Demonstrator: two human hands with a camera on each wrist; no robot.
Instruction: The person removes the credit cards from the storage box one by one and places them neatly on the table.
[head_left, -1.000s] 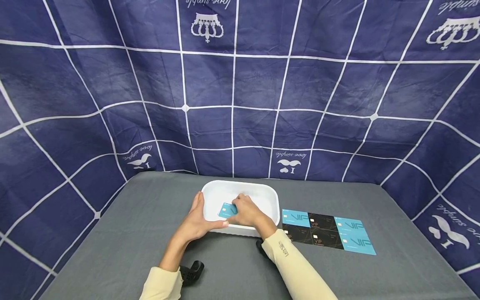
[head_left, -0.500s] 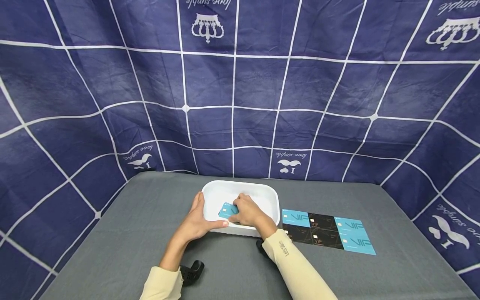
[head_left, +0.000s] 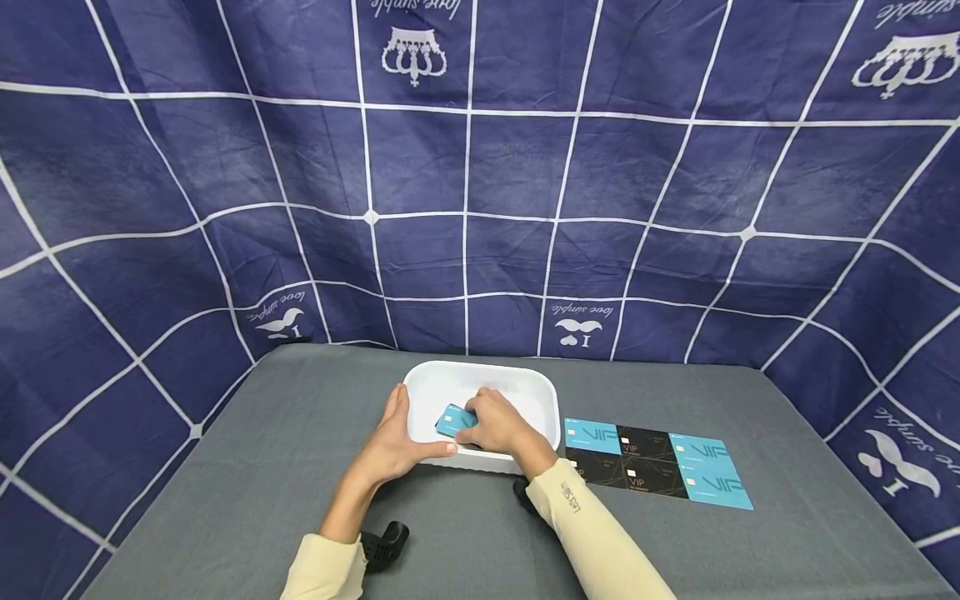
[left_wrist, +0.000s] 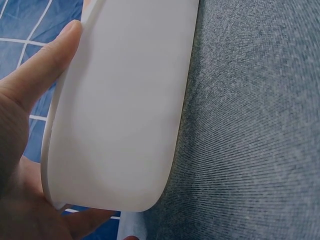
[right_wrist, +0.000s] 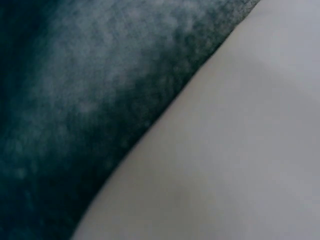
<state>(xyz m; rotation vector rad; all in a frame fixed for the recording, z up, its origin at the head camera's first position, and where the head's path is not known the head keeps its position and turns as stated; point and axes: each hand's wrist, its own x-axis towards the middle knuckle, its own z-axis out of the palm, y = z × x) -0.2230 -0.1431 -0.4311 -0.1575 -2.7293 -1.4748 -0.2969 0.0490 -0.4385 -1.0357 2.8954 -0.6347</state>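
Observation:
A white plastic tray (head_left: 538, 390) stands on the table. My left hand (head_left: 390, 450) holds its near left corner, thumb along the near rim and fingers along the left side. In the left wrist view, the thumb of that hand (left_wrist: 15, 115) touches the rim of the tray (left_wrist: 125, 110). Inside the tray, my right hand (head_left: 501, 427) pinches a light-blue card (head_left: 452, 421) by its right part. A thin dark edge shows under this card; what lies below is hidden. The right wrist view shows only the tray's outer wall (right_wrist: 215, 165), blurred, without the hand.
Right of the tray, several blue and black VIP cards (head_left: 654, 457) lie edge to edge in two rows, partly behind the right sleeve (head_left: 581, 517). The grey tabletop (head_left: 300, 400) meets a blue curtain (head_left: 510, 183) with white lines at the back and sides.
The blue card has tilted and shifted slightly under my right hand, and a dark edge now shows at its left. My left hand and the tray have stayed in place.

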